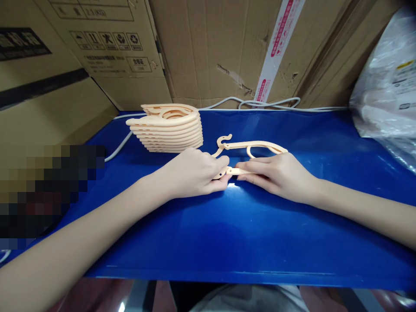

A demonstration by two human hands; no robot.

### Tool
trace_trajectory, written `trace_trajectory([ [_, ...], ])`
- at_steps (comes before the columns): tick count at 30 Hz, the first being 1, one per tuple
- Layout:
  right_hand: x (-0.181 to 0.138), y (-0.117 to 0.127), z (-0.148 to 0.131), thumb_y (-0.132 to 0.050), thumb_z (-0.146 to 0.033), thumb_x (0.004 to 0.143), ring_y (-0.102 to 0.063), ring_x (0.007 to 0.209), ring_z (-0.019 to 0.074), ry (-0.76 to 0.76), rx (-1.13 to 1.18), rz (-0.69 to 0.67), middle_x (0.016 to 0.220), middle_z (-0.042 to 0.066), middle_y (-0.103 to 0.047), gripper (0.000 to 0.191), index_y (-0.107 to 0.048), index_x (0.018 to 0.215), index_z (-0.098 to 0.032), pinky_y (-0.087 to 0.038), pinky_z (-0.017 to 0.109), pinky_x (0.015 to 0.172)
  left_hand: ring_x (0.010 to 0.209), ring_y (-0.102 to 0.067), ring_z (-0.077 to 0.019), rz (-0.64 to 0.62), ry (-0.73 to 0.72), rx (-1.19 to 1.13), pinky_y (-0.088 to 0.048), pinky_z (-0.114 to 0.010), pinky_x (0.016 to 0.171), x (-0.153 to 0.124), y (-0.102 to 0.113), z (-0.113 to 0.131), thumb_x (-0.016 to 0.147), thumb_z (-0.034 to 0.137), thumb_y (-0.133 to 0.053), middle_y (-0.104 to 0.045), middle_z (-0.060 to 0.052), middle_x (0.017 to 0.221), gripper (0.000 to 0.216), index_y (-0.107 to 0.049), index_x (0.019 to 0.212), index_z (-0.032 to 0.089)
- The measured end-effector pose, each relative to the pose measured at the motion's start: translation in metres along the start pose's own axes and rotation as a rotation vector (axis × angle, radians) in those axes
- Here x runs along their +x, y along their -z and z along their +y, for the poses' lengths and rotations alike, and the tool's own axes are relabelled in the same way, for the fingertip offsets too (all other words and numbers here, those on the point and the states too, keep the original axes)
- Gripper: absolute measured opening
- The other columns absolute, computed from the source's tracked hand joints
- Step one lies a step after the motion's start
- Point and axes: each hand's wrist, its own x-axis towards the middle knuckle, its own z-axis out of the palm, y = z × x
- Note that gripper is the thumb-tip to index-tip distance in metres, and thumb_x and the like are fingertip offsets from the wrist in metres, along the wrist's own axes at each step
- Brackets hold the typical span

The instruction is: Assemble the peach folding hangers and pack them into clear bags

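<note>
A cream plastic folding hanger [256, 144] lies partly spread on the blue table, its small hook standing out at the top and one looped arm reaching right. My left hand [203, 171] pinches its jointed part near the middle, fingers closed. My right hand [279, 175] grips a narrow bar of the same hanger just right of the joint, thumb and fingers pressed together. Much of the hanger is hidden behind both hands. Behind my left hand stands a neat stack of similar folded cream hangers [167, 130].
The blue table [221, 242] ends at a front edge near my body. Cardboard boxes [208, 52] wall off the back and left. A white cable [269, 104] runs along the rear edge. A clear plastic bag [386, 82] sits at the right. A pixelated patch covers the far left.
</note>
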Motion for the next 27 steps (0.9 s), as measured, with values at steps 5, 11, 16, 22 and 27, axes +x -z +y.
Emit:
trace_trajectory([
  [5,-0.0005,-0.0004,-0.0001,-0.047,-0.030,0.101,-0.072,0.075,0.0141,0.007,0.009,0.013,0.095,0.002,-0.078,0.027,-0.069,0.111,-0.019,-0.047,0.024,0.061,0.044,-0.053,-0.0133,-0.026,0.009,0.015,-0.015,-0.024,0.044,0.0006,0.0020,0.0001,0.092,0.033,-0.049,-0.054,0.003,0.051,0.023,-0.056,0.077,0.016],
  [11,-0.0002,0.0004,-0.0001,-0.044,-0.032,0.102,-0.072,0.075,0.0149,-0.021,0.025,-0.024,0.095,0.003,-0.078,0.030,-0.069,0.113,-0.021,-0.047,0.025,0.062,0.045,-0.053,-0.0127,-0.037,0.006,0.019,-0.017,-0.024,0.044,0.0010,0.0022,0.0008,0.092,0.032,-0.048,-0.053,0.003,0.051,0.022,-0.055,0.077,0.017],
  [16,-0.0010,-0.0001,0.0003,-0.045,-0.033,0.101,-0.071,0.075,0.0145,-0.044,0.050,-0.025,0.094,0.002,-0.078,0.029,-0.069,0.112,-0.021,-0.047,0.025,0.063,0.044,-0.052,-0.0124,-0.025,0.006,-0.001,-0.016,-0.024,0.044,0.0006,0.0026,0.0020,0.094,0.031,-0.045,-0.054,0.003,0.052,0.025,-0.055,0.076,0.017],
  [22,-0.0003,-0.0003,0.0002,-0.044,-0.034,0.102,-0.071,0.075,0.0148,-0.049,0.066,-0.021,0.094,0.003,-0.078,0.030,-0.070,0.109,-0.020,-0.046,0.025,0.064,0.044,-0.051,-0.0120,-0.029,0.018,-0.012,-0.016,-0.024,0.045,0.0010,0.0027,0.0025,0.095,0.031,-0.043,-0.053,0.003,0.053,0.027,-0.055,0.076,0.017],
  [27,-0.0002,0.0000,-0.0002,-0.043,-0.035,0.102,-0.070,0.072,0.0140,-0.050,0.060,-0.017,0.090,0.002,-0.078,0.030,-0.070,0.108,-0.022,-0.046,0.024,0.062,0.044,-0.051,-0.0118,-0.044,0.023,-0.024,-0.014,-0.024,0.045,0.0005,0.0027,0.0020,0.092,0.032,-0.048,-0.052,0.003,0.052,0.024,-0.054,0.074,0.017],
])
